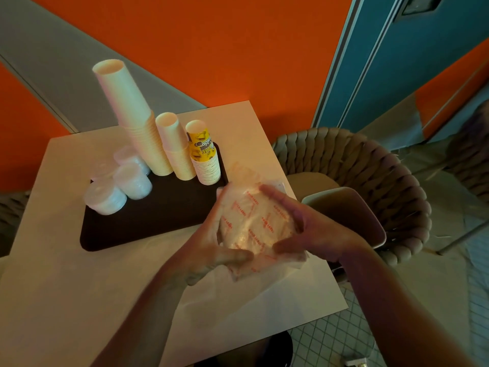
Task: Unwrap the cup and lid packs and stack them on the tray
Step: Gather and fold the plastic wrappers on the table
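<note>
A lid pack (pixel 254 223) in clear plastic wrap with red print is held above the table's right side. My left hand (pixel 209 250) grips it from the left and below, thumb across the front. My right hand (pixel 307 229) holds it from the right, fingers curled over the top and thumb underneath. On the dark tray (pixel 148 221) stand a tall stack of white cups (pixel 132 120), a shorter white stack (pixel 174 147) and a stack topped by a yellow printed cup (pixel 205 154). Several short stacks of clear lids (pixel 119 181) sit at the tray's left end.
The white table (pixel 66 287) carries the tray. A woven chair (pixel 370 181) stands to the right, with a pale bin (pixel 352 210) in front of it just past the table's edge. Orange wall and a blue door frame lie behind.
</note>
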{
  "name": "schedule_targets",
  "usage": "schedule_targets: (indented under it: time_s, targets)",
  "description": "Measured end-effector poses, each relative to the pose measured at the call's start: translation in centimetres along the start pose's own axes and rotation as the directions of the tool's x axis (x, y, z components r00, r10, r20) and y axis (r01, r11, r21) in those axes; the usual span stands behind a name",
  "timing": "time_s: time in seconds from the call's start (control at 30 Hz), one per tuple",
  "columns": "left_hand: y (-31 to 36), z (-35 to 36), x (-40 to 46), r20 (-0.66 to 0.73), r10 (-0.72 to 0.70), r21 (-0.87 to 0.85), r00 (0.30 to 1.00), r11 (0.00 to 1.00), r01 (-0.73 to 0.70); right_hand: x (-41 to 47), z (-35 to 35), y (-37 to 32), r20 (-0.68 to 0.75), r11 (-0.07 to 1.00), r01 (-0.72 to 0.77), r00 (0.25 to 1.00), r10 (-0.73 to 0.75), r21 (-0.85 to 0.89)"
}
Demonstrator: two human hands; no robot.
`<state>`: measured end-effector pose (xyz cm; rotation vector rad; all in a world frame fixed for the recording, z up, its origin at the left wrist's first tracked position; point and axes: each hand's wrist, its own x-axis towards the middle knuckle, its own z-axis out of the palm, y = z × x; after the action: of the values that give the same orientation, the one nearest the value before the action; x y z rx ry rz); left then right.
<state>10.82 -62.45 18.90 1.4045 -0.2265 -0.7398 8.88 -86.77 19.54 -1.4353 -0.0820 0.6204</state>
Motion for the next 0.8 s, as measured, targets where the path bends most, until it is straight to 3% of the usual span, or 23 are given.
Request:
schedule_targets:
  time_s: [0.13, 0.33, 0.43, 0.53, 0.6, 0.67, 0.73, 0.8]
  targets:
    - [-0.7, 1.5, 1.5, -0.031, -0.051, 0.084, 0.998, 0.995, 0.054, -0.9, -2.3, 0.3, -0.011, 0.997, -0.042, 0.999, 0.042, 0.06]
    - [-0.7, 3.3, 4.7, 0.06, -0.125, 0.244, 0.99, 0.964, 0.107, -2.8, -6.1, 0.9, -0.074, 0.967, -0.114, 0.992, 0.099, -0.228]
    - [-1.1, 4.3, 7.3, 0.031, -0.102, 0.41, 0.994, 0.908, 0.08, -3.6, -8.5, 2.0, -0.207, 0.935, -0.148, 0.975, 0.082, -0.322]
    - [-3.6, 4.9, 10.4, -0.025, 0.001, 0.702, 1.0, 0.712, 0.017, -4.1, -11.2, 3.9, -0.395, 0.948, -0.137, 0.919, 0.013, -0.289]
    - [-5.7, 5.2, 11.6, -0.075, -0.04, 0.879, 0.996, 0.47, 0.085, -4.3, -12.6, 5.3, -0.483, 0.973, -0.119, 0.876, 0.01, -0.197]
    - [-7.9, 5.6, 12.3, -0.142, -0.149, 0.951, 0.978, 0.253, 0.177, -3.9, -14.0, 6.9, -0.593, 0.969, -0.157, 0.805, 0.014, -0.19]
    - [-9.6, 6.0, 12.2, -0.197, -0.241, 0.96, 0.95, 0.15, 0.237, -3.4, -15.4, 8.7, -0.729, 0.929, -0.279, 0.685, 0.015, -0.243]
    - [-10.9, 6.0, 11.9, -0.236, -0.265, 0.953, 0.935, 0.123, 0.276, -3.1, -15.9, 10.0, -0.799, 0.888, -0.384, 0.6, 0.032, -0.253]
